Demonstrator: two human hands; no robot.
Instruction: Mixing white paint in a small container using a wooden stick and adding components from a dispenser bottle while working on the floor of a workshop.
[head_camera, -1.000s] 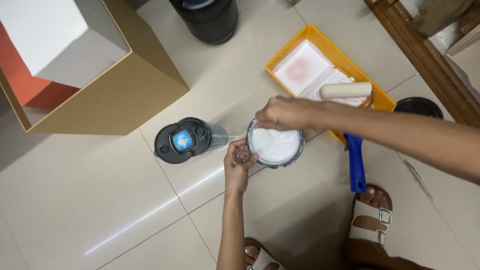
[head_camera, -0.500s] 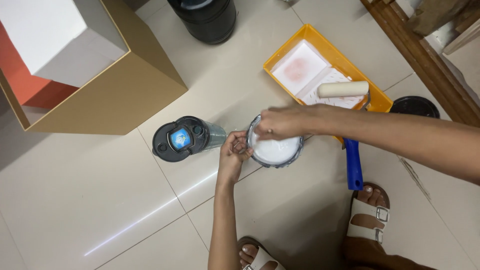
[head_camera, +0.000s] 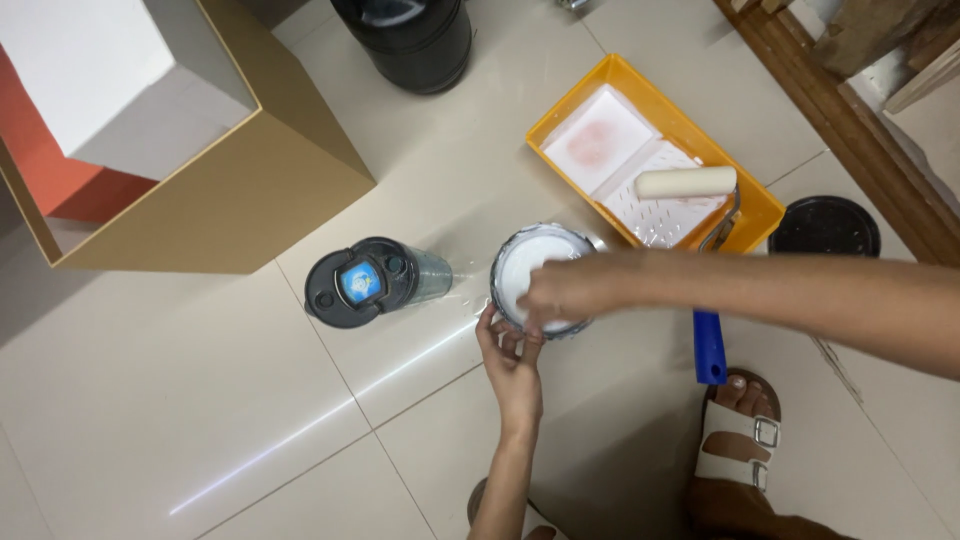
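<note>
A small round can of white paint (head_camera: 535, 258) stands on the tiled floor. My left hand (head_camera: 512, 362) reaches up from below and holds the can's near-left rim with its fingers. My right hand (head_camera: 562, 292) comes in from the right and hovers over the can's near side, fingers bunched and pointing down at the paint. Whatever those fingers may hold is hidden. A yellow paint tray (head_camera: 560, 120) lies just behind the can. A cream roller (head_camera: 686, 182) rests in the tray, and its blue handle (head_camera: 708, 346) hangs out toward me.
A clear bottle with a black lid (head_camera: 362, 282) stands left of the can. A black round lid (head_camera: 824, 227) lies at the right, a black bucket (head_camera: 408, 40) at the top, and a gold open box (head_camera: 230, 190) at the upper left. My sandalled foot (head_camera: 738, 440) is below the handle.
My right hand has slid from the can's far-left rim to its near side. My left hand has shifted lower along the rim.
</note>
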